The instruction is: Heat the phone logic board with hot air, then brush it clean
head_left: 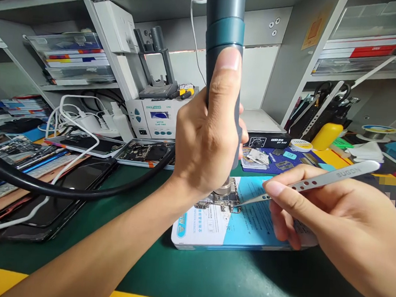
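My left hand (208, 131) is wrapped round the dark handle of a hot air gun (226, 13), held upright with the thumb along it. Its metal nozzle points down, just over a small circuit board (230, 201). Between the thumb and fingers of my right hand (303, 207) is a pair of silver tweezers (333, 177). The tips reach the board's right edge; whether they grip anything there is too small to tell. Under the board lies a flat blue and white box (256, 231). My left hand and the nozzle hide part of the board.
A thick black hose (78, 190) loops across the left side, over phones and phone parts (74, 193). Behind stands a white hot air station (159, 118), near trays with boards (146, 152). At the right back are a tool holder (317, 116) and a yellow bottle (327, 136).
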`<move>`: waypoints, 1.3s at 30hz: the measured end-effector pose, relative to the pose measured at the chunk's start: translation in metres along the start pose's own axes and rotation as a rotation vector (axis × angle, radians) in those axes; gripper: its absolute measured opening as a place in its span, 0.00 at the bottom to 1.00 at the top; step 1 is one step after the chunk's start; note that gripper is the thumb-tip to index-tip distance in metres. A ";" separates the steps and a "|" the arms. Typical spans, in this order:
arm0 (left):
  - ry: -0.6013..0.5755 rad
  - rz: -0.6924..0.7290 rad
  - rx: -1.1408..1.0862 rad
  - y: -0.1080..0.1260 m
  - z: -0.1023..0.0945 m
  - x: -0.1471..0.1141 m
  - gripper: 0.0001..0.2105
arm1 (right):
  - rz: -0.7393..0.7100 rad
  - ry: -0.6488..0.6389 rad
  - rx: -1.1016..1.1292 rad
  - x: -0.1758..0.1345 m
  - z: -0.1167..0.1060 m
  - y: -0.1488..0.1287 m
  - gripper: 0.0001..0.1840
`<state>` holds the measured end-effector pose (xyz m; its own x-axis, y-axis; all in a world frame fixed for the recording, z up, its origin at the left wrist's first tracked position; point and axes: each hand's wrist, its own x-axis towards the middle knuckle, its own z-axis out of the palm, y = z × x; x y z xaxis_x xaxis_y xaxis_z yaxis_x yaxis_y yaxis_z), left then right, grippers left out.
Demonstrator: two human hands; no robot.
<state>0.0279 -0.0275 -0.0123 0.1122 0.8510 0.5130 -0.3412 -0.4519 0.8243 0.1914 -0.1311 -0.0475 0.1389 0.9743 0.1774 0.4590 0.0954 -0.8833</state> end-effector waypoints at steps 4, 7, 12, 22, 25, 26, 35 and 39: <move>0.027 0.011 0.058 -0.005 0.002 -0.002 0.36 | -0.003 0.002 -0.017 0.001 0.000 0.000 0.43; 0.046 0.032 0.050 -0.009 0.003 0.000 0.37 | -0.034 0.005 -0.048 0.000 0.001 0.000 0.45; 0.058 0.074 0.063 -0.014 0.003 0.003 0.36 | 0.001 0.009 -0.026 -0.002 0.001 0.000 0.45; 0.038 0.048 0.097 -0.003 -0.001 0.004 0.30 | 0.037 -0.016 0.011 -0.001 0.000 0.000 0.44; 0.033 0.047 0.052 -0.003 0.001 0.004 0.32 | 0.017 -0.015 0.005 -0.003 0.001 -0.001 0.45; 0.046 0.048 0.044 -0.003 0.003 0.003 0.33 | 0.009 -0.009 0.002 -0.003 0.001 -0.001 0.45; 0.074 0.072 0.031 -0.007 0.008 0.007 0.32 | 0.037 -0.012 -0.040 -0.002 0.000 0.000 0.48; 0.045 0.097 0.029 -0.007 0.004 0.010 0.30 | 0.032 -0.020 -0.038 0.000 0.001 0.000 0.47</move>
<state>0.0356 -0.0172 -0.0124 0.0381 0.8134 0.5805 -0.3209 -0.5402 0.7780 0.1905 -0.1309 -0.0478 0.1368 0.9806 0.1405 0.4879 0.0567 -0.8711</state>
